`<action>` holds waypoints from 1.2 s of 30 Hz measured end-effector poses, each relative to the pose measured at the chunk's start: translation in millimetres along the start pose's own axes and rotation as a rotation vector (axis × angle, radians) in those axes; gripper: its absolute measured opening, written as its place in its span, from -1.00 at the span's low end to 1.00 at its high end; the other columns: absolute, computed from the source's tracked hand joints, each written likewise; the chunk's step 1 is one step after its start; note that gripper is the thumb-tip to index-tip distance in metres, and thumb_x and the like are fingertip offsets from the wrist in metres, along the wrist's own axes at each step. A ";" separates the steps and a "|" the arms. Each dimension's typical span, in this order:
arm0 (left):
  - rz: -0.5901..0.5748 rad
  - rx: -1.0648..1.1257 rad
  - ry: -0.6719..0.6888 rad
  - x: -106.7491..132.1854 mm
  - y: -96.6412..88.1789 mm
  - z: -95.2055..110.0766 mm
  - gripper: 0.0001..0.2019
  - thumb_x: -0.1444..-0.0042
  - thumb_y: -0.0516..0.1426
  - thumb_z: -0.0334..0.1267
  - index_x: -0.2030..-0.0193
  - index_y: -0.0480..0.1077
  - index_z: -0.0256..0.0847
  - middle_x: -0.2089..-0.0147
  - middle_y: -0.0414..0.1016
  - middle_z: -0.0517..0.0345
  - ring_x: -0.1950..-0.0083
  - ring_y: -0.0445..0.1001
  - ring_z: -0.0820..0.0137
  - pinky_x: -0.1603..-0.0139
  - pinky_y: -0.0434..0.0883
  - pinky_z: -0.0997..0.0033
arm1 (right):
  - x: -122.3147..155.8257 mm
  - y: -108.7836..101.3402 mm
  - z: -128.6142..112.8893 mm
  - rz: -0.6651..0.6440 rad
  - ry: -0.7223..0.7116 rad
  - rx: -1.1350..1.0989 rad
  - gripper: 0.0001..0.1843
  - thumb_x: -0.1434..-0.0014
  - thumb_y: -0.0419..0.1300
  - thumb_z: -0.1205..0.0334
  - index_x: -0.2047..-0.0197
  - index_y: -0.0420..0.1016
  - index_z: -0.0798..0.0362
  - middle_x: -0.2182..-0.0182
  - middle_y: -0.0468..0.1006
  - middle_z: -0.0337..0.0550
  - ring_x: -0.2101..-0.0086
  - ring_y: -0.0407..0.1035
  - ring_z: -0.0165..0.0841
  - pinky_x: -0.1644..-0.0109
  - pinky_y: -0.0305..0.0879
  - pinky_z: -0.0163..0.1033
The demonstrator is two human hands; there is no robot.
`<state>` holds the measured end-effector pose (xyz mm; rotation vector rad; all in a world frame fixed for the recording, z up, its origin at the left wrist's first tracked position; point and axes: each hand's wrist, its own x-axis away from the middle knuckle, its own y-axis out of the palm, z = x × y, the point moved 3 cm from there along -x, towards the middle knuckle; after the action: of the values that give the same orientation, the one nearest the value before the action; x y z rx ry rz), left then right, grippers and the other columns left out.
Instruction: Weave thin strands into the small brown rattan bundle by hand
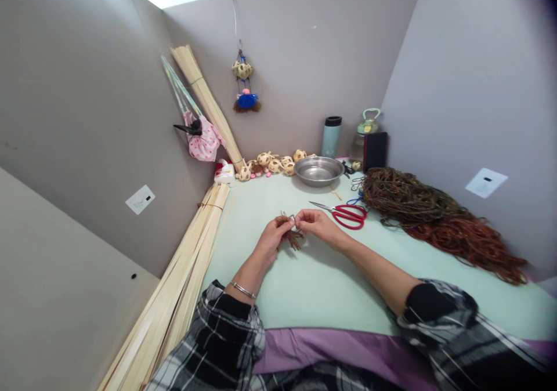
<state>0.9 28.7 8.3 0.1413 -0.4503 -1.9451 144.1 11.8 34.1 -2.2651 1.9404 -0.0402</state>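
Note:
My left hand (275, 234) is closed around a small brown yarn tassel (295, 240), whose loose strands stick out above and below my fingers. Against its top, my right hand (315, 224) pinches a thin cord, too small to make out clearly, with thumb and forefinger. Both hands meet just above the pale green table. To the right of my right hand lie red-handled scissors (348, 214), their blades pointing left.
Heaped green-brown and rust yarn (418, 202) lies at right. Behind stand a metal bowl (319, 172), a teal tumbler (332, 137) and several woven balls (275, 166). Long pale strips (191, 257) run along the left edge. A tasselled ornament (243, 80) hangs on the wall.

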 end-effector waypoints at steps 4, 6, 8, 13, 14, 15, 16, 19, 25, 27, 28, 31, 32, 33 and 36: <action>0.043 0.054 0.022 -0.2 -1.9 2.5 -0.68 0.16 0.38 -0.12 0.36 0.43 -0.26 0.42 0.40 0.21 0.40 0.35 0.52 0.35 0.29 0.52 | 0.1 1.2 -0.1 -0.035 0.002 0.002 -0.88 0.06 0.21 0.22 0.45 0.43 0.10 0.53 0.43 -0.28 0.51 0.24 -0.45 0.36 0.16 -0.31; 0.072 0.091 0.020 -0.3 -3.3 3.3 -0.66 0.17 0.39 -0.13 0.34 0.42 -0.26 0.42 0.38 0.23 0.40 0.34 0.54 0.35 0.29 0.54 | 0.3 2.0 0.0 -0.046 0.004 0.003 -0.89 0.06 0.20 0.23 0.45 0.43 0.10 0.54 0.42 -0.28 0.51 0.24 -0.45 0.36 0.15 -0.31; 0.078 0.107 0.013 -0.3 -3.8 3.3 -0.65 0.16 0.39 -0.13 0.32 0.41 -0.26 0.39 0.40 0.23 0.39 0.35 0.55 0.34 0.30 0.55 | 0.4 1.8 0.2 -0.036 0.004 0.000 -0.88 0.06 0.20 0.23 0.44 0.43 0.11 0.55 0.42 -0.28 0.51 0.24 -0.45 0.36 0.15 -0.31; 0.044 0.109 0.036 -0.7 -2.9 1.5 -0.63 0.12 0.38 -0.10 0.29 0.39 -0.26 0.32 0.44 0.20 0.37 0.35 0.57 0.34 0.30 0.57 | -0.4 1.0 2.1 -0.022 0.003 -0.025 -0.86 0.04 0.22 0.20 0.43 0.43 0.11 0.56 0.44 -0.27 0.52 0.25 -0.45 0.36 0.15 -0.31; 0.045 0.114 0.042 -0.9 -3.0 1.1 -0.62 0.13 0.39 -0.09 0.30 0.39 -0.26 0.33 0.44 0.21 0.40 0.34 0.58 0.35 0.30 0.57 | -0.5 1.1 2.4 -0.024 0.002 -0.025 -0.87 0.04 0.22 0.20 0.44 0.43 0.11 0.56 0.45 -0.26 0.52 0.25 -0.45 0.36 0.15 -0.31; 0.045 0.122 0.044 -1.2 -3.2 0.7 -0.62 0.14 0.39 -0.09 0.31 0.38 -0.26 0.34 0.44 0.21 0.41 0.32 0.59 0.36 0.30 0.58 | -0.6 1.3 2.5 -0.025 0.001 -0.024 -0.87 0.04 0.22 0.21 0.44 0.43 0.10 0.55 0.45 -0.26 0.51 0.25 -0.45 0.36 0.15 -0.31; 0.043 0.130 0.042 -1.5 -3.3 0.3 -0.61 0.15 0.40 -0.09 0.31 0.38 -0.26 0.34 0.44 0.22 0.42 0.32 0.59 0.36 0.30 0.58 | -0.7 1.5 2.7 -0.027 0.000 -0.022 -0.88 0.04 0.21 0.22 0.44 0.43 0.10 0.55 0.46 -0.26 0.51 0.25 -0.45 0.36 0.15 -0.31; 0.019 0.165 0.028 -2.5 -3.5 0.1 -0.62 0.14 0.40 -0.12 0.30 0.39 -0.27 0.33 0.46 0.20 0.43 0.32 0.60 0.36 0.32 0.59 | -0.1 2.6 3.0 -0.044 -0.002 -0.028 -0.89 0.04 0.20 0.23 0.45 0.41 0.09 0.56 0.44 -0.27 0.52 0.25 -0.44 0.37 0.14 -0.31; -0.025 0.219 0.052 -1.0 -2.5 6.2 -0.66 0.04 0.37 -0.14 0.26 0.37 -0.25 0.10 0.56 0.05 0.43 0.31 0.62 0.35 0.33 0.60 | 1.0 3.8 4.5 -0.087 -0.017 -0.033 -0.94 0.04 0.15 0.27 0.45 0.38 0.08 0.59 0.39 -0.30 0.51 0.23 -0.44 0.37 0.10 -0.31; -0.030 0.202 0.076 -0.1 -1.1 7.4 -0.67 0.03 0.36 -0.14 0.27 0.36 -0.24 0.07 0.55 0.05 0.44 0.30 0.63 0.34 0.32 0.59 | 0.5 3.1 4.7 -0.079 -0.021 -0.039 -0.93 0.03 0.16 0.27 0.44 0.39 0.09 0.58 0.39 -0.30 0.51 0.22 -0.45 0.36 0.10 -0.31; -0.019 0.182 0.089 0.1 -0.8 7.1 -0.68 0.03 0.36 -0.13 0.28 0.36 -0.24 0.08 0.55 0.06 0.44 0.29 0.63 0.33 0.31 0.58 | 0.2 2.6 4.9 -0.070 -0.021 -0.045 -0.92 0.02 0.17 0.26 0.44 0.39 0.09 0.57 0.39 -0.30 0.51 0.21 -0.45 0.36 0.10 -0.31; 0.037 0.093 0.118 -0.5 -0.5 3.6 -0.66 0.08 0.37 -0.11 0.31 0.39 -0.25 0.22 0.51 0.15 0.43 0.28 0.60 0.34 0.28 0.56 | -0.8 0.3 5.6 -0.034 -0.013 -0.077 -0.86 0.01 0.23 0.20 0.42 0.41 0.10 0.54 0.40 -0.29 0.51 0.21 -0.46 0.37 0.10 -0.32; 0.048 0.064 0.122 -0.9 -0.4 2.0 -0.65 0.10 0.38 -0.10 0.32 0.40 -0.26 0.29 0.47 0.18 0.43 0.27 0.59 0.34 0.27 0.55 | -1.0 -0.5 5.8 -0.026 -0.013 -0.086 -0.84 0.01 0.24 0.18 0.41 0.42 0.10 0.53 0.40 -0.29 0.51 0.21 -0.46 0.38 0.10 -0.32; 0.052 0.042 0.122 -1.2 -0.1 0.7 -0.64 0.12 0.39 -0.08 0.32 0.41 -0.26 0.34 0.43 0.21 0.43 0.27 0.58 0.34 0.26 0.54 | -1.1 -1.1 6.0 -0.020 -0.015 -0.091 -0.84 0.01 0.25 0.18 0.40 0.43 0.10 0.53 0.39 -0.29 0.51 0.21 -0.47 0.38 0.10 -0.32; 0.040 0.010 0.107 -0.7 1.5 -0.6 -0.62 0.12 0.38 -0.03 0.32 0.43 -0.27 0.40 0.36 0.24 0.43 0.26 0.56 0.33 0.25 0.51 | -1.2 -3.0 6.3 0.000 -0.024 -0.086 -0.83 -0.02 0.26 0.17 0.38 0.45 0.11 0.58 0.35 -0.33 0.54 0.18 -0.48 0.39 0.09 -0.32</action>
<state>2.7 28.6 8.3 0.2394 -0.3894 -1.8863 147.5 14.0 28.4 -2.3082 1.9664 0.0718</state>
